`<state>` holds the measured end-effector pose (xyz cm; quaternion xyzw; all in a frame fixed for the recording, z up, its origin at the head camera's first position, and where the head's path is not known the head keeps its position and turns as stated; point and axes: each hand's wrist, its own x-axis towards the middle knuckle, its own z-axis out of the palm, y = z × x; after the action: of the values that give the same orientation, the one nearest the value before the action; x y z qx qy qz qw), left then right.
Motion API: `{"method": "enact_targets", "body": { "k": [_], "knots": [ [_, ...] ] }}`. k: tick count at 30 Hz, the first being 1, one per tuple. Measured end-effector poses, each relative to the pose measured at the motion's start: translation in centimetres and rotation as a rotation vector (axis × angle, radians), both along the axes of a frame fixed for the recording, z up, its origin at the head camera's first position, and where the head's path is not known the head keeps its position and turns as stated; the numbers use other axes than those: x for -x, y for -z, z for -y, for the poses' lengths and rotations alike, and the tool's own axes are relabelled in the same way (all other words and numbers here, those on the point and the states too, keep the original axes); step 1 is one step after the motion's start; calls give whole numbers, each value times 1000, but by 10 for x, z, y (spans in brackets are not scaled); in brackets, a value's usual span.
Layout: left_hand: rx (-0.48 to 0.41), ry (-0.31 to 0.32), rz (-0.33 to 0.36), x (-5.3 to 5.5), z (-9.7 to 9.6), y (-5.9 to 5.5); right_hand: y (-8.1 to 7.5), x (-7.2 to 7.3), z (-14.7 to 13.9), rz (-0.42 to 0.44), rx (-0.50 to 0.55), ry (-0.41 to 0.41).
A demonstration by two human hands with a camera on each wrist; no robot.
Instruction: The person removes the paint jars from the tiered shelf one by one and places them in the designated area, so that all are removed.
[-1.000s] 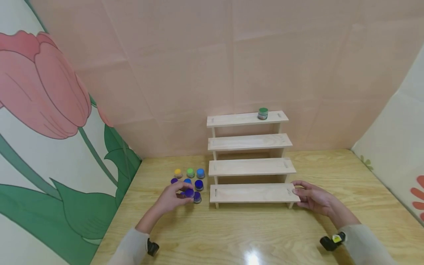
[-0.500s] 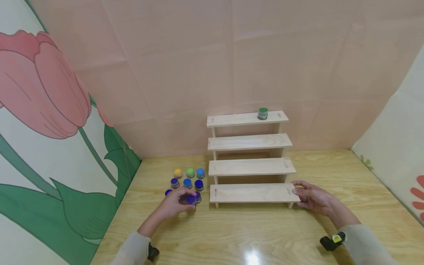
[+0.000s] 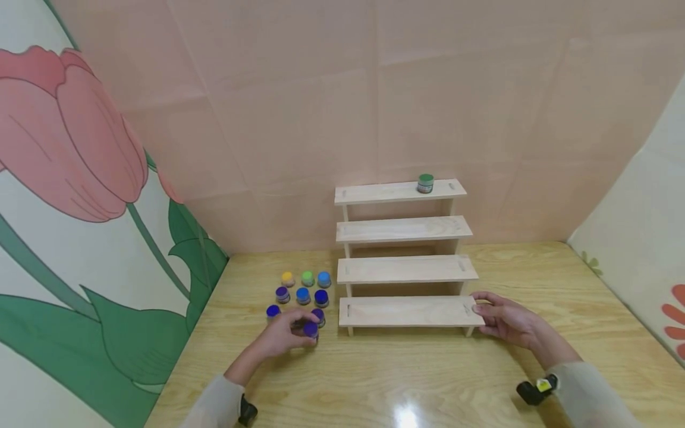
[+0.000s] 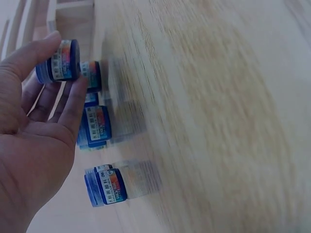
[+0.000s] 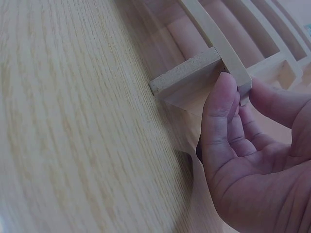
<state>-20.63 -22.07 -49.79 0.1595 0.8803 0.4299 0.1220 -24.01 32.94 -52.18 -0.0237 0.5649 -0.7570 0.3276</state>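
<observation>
My left hand (image 3: 285, 331) pinches a small paint jar (image 4: 59, 62) with a dark blue-violet lid between thumb and fingers. In the head view that jar is at the front of a group of jars, just before another violet-lidded jar (image 3: 318, 317). A blue-lidded jar (image 3: 273, 311) stands to the left, partly behind the hand. At the other side, my right hand (image 3: 505, 320) grips the right end of the lowest step of a pale wooden stepped rack (image 3: 409, 312), thumb on top and fingers below, as the right wrist view also shows.
Behind the left hand stand several more jars, among them a yellow-lidded jar (image 3: 288, 279), a light green-lidded jar (image 3: 307, 279) and a light blue-lidded jar (image 3: 324, 280). One green-lidded jar (image 3: 425, 183) sits on the rack's top step. A pink cloth (image 3: 278, 119) hangs behind the wooden table (image 3: 428, 374).
My left hand has drawn the violet-lidded jar toward the front and slightly right, uncovering the jars behind it. The right hand stays on the rack.
</observation>
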Motion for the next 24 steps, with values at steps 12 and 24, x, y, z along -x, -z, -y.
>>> {"method": "enact_targets", "body": {
  "k": [12, 24],
  "knots": [
    [-13, 35, 32, -3, 0, 6, 0, 1, 0, 3, -8, 6],
    [74, 49, -17, -6, -4, 11, 1, 1, 0, 1, 8, 2]
  ]
}}
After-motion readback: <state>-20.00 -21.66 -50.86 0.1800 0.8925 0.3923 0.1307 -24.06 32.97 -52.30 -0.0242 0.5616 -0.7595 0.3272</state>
